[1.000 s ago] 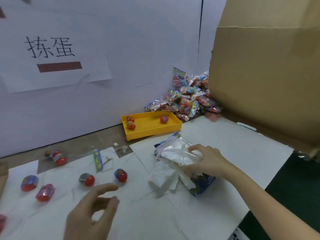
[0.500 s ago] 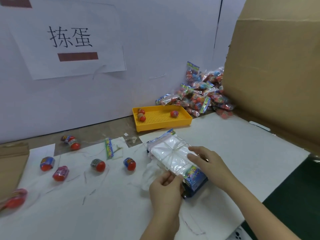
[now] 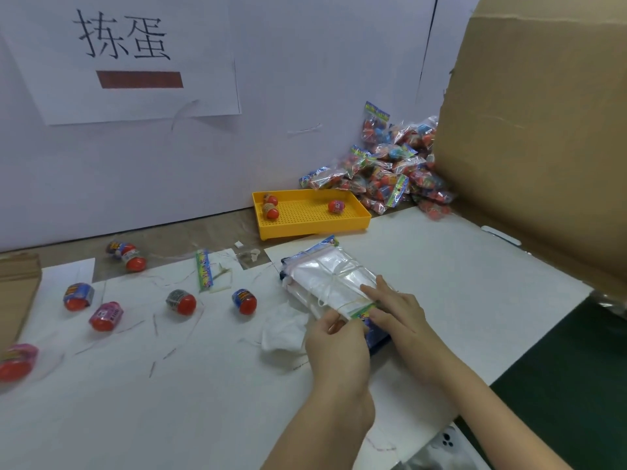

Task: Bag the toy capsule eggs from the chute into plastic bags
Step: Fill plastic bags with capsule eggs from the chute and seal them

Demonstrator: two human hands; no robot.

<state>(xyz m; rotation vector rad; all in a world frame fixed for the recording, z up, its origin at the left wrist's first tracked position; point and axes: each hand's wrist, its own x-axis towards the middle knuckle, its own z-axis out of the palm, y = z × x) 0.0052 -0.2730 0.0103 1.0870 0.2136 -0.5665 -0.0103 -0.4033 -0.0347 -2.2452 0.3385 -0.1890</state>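
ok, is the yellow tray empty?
No, the yellow tray holds three eggs: two at its left end, one toward the right.

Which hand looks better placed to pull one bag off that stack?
The left hand, probably: it pinches the near edge of the stack of bags, while the right hand lies flat on top, holding it down.

Under your right hand (image 3: 397, 313) the stack of plastic bags (image 3: 325, 279) looks clear and glossy. Left of your left hand (image 3: 336, 340), capsule eggs (image 3: 181, 301) are shiny plastic on the matt paper-covered surface (image 3: 169, 385). Beyond, the yellow tray (image 3: 315, 228) is perforated plastic and the cardboard (image 3: 526, 147) is matt.
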